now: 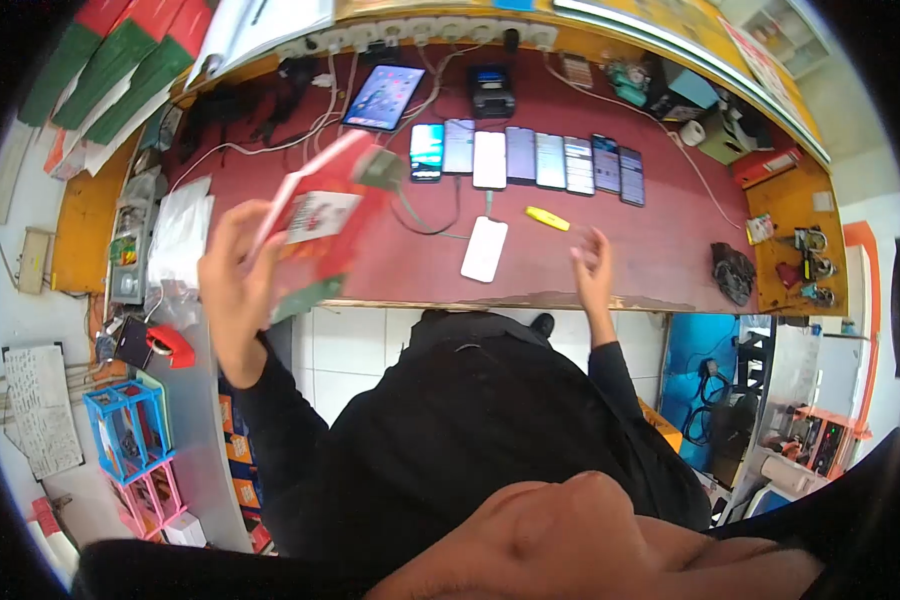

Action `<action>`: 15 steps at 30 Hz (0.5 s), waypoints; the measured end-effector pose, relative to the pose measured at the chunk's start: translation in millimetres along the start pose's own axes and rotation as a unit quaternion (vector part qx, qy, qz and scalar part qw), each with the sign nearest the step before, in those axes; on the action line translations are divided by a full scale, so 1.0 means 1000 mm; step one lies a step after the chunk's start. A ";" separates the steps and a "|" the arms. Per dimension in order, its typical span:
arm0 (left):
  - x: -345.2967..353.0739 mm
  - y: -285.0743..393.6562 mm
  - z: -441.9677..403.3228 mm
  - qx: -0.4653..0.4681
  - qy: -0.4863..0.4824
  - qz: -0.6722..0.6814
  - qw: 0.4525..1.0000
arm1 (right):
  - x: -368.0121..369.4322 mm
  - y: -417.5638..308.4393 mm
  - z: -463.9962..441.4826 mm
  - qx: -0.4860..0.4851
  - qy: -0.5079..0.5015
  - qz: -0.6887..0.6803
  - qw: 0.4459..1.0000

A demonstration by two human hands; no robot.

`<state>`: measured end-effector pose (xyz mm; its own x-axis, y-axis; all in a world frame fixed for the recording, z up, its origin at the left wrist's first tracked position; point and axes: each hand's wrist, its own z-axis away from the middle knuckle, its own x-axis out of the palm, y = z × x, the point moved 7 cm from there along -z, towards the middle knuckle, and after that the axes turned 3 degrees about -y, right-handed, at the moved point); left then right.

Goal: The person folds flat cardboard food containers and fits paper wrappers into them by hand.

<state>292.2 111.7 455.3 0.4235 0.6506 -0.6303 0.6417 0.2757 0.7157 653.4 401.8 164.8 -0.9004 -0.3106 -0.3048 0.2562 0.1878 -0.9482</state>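
Observation:
My left hand (pixel 240 285) grips a red and green book (pixel 320 225) with a white label, held up tilted over the left part of the dark red desk (pixel 390 275). My right hand (pixel 594 268) is at the desk's front edge with its fingers apart and nothing in them. Just up and left of it lies a yellow highlighter (pixel 547 218). A white phone (pixel 484 250) lies between the two hands, below a white-screened phone (pixel 489 160) in a row of several phones. Beside the row's left end is a lit phone (pixel 426 152).
A tablet (pixel 382 97) and a black device (pixel 490 91) stand behind the phones, with white cables around them. Red and green books (pixel 120 70) are at the upper left. A black plastic bag (pixel 733 272) sits at the desk's right end. Papers (pixel 180 230) lie at the left.

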 end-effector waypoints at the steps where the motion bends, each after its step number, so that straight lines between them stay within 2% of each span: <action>1: 0.034 0.018 -0.007 0.067 -0.038 0.017 0.997 | 0.000 -0.034 -0.006 -0.057 -0.026 0.018 0.998; 2: 0.069 0.040 -0.009 0.078 -0.087 0.042 0.992 | -0.006 -0.063 -0.008 -0.114 -0.052 0.036 0.991; 3: 0.105 0.064 -0.009 0.091 -0.137 0.066 0.984 | -0.022 -0.077 -0.010 -0.116 -0.043 0.036 0.992; 4: 0.140 0.088 -0.009 0.150 -0.171 0.035 0.973 | -0.037 -0.097 -0.010 -0.184 -0.039 0.077 0.979; 5: 0.173 0.123 -0.007 0.194 -0.181 0.096 0.959 | -0.052 -0.108 -0.010 -0.251 -0.033 0.119 0.960; 6: 0.206 0.149 -0.004 0.184 -0.247 0.110 0.945 | -0.071 -0.100 -0.013 -0.252 -0.023 0.121 0.960; 8: 0.260 0.206 0.005 0.296 -0.258 0.092 0.915 | -0.117 -0.058 -0.020 -0.176 -0.001 -0.020 0.984; 9: 0.288 0.223 0.008 0.297 -0.274 0.070 0.912 | -0.141 -0.012 -0.024 -0.108 0.010 -0.006 0.994; 12: 0.372 0.263 0.017 0.299 -0.325 0.035 0.897 | -0.192 0.050 -0.028 -0.071 0.055 -0.030 0.996; 13: 0.400 0.268 0.023 0.292 -0.356 0.019 0.887 | -0.205 0.065 -0.026 -0.067 0.079 -0.020 0.994; 15: 0.459 0.262 0.039 0.316 -0.355 0.009 0.880 | -0.216 0.092 -0.018 -0.038 0.087 -0.026 0.995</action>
<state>679.9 454.8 342.2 0.5862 -0.0170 -0.8100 0.7628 -0.3251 0.5589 865.5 503.0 144.6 -0.9605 -0.1579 -0.2290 0.1859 0.2478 -0.9508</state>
